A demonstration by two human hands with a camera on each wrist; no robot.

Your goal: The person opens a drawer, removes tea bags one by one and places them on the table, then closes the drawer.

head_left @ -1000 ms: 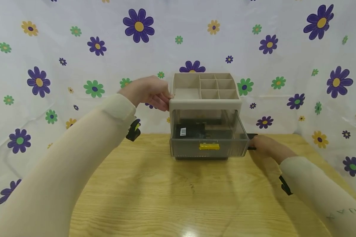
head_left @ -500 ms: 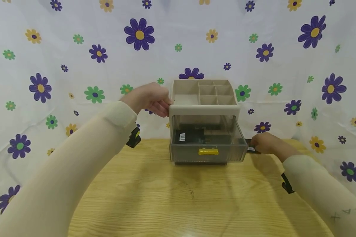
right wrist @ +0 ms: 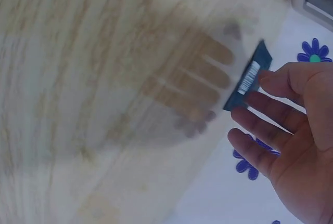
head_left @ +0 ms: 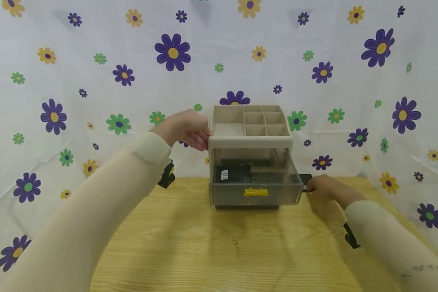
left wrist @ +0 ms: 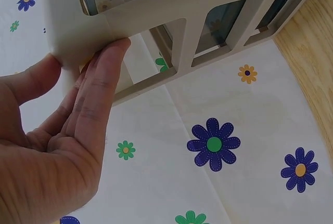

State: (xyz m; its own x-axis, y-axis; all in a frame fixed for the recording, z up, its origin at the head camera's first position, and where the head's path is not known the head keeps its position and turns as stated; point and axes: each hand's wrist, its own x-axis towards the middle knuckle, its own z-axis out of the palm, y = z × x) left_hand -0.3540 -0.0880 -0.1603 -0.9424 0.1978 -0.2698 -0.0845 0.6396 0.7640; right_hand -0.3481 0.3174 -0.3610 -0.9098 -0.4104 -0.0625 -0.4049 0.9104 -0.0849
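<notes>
A beige desktop organizer [head_left: 250, 142] stands at the back of the table, its clear grey drawer [head_left: 228, 196] with a yellow handle [head_left: 256, 192] pulled out. Inside that drawer lies a flat black box [head_left: 235, 174] with a barcode label. My left hand [head_left: 190, 129] grips the organizer's upper left edge; in the left wrist view, the thumb and fingers press either side of the frame's corner [left wrist: 73, 21]. Beside the drawer's right side, my right hand [head_left: 326, 187] pinches another thin black box [right wrist: 255, 73] with a barcode, between thumb and fingertips. Its far part is hidden behind the drawer in the head view.
The organizer's top has one wide tray [head_left: 229, 129] and several small compartments [head_left: 265, 119]. A flowered white sheet [head_left: 131, 93] hangs behind and along the sides. The wooden table [head_left: 190, 243] spreads out in front.
The head view has tilted up, so everything sits lower in it. My right hand has turned the thin black box and shifted slightly outward from the drawer. My left hand stays on the organizer.
</notes>
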